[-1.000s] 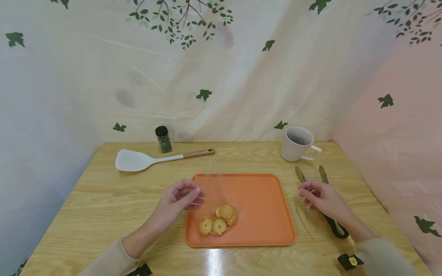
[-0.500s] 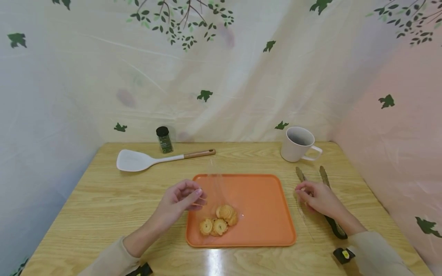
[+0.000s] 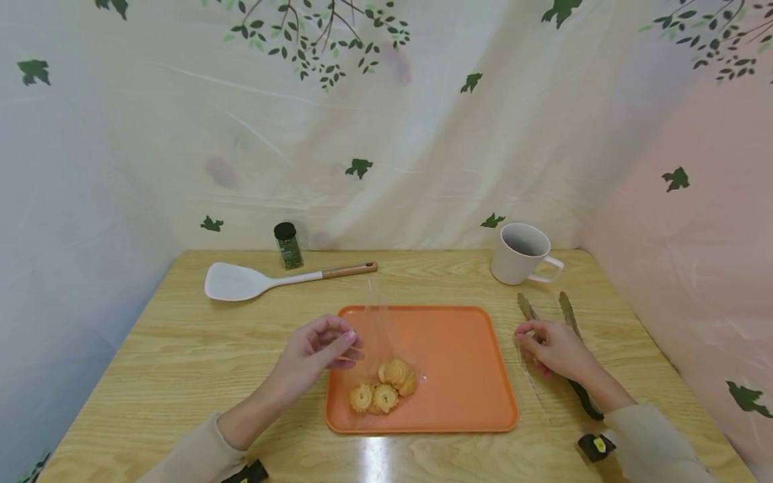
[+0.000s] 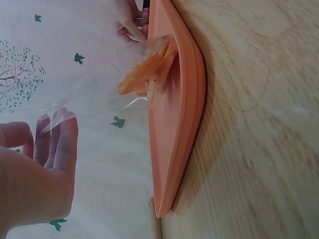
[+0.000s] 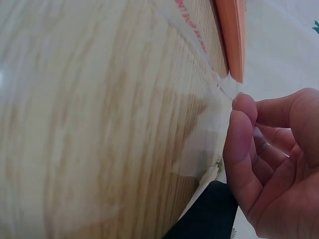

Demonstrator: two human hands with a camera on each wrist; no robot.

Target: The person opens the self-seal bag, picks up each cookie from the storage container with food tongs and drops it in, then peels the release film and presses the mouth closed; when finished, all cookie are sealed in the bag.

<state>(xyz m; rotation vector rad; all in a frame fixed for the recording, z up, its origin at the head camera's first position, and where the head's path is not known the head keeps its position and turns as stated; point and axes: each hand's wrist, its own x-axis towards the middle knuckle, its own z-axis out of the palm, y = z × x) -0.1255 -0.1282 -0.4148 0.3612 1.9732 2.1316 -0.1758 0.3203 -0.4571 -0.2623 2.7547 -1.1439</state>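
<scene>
My left hand [image 3: 317, 345] pinches the upper edge of a clear plastic bag [image 3: 379, 329] over the left of an orange tray [image 3: 455, 376]. Golden cookies [image 3: 395, 374] with ruffled edges sit low in the bag at the tray's front left. From the left wrist, film [image 4: 67, 117] shows at the fingertips, while the cookies [image 4: 149, 69] appear edge-on inside the bag. Right of the tray, my right hand [image 3: 555, 350] pinches a thin clear plastic strip [image 3: 530, 381] between thumb and forefinger. The strip [image 5: 192, 25] carries red print and trails down toward the table.
Tongs [image 3: 568, 312] with dark handles lie under the right hand, partly hidden. Behind them stands a white mug [image 3: 516, 258]. A white spatula [image 3: 235, 282] with a wooden handle and a spice jar [image 3: 289, 248] are at the back left. A printed cloth hangs behind the table.
The right hand has shifted slightly left with the strip, which hangs in plainer view. My left hand, the bag and the cookies stay nearly still.
</scene>
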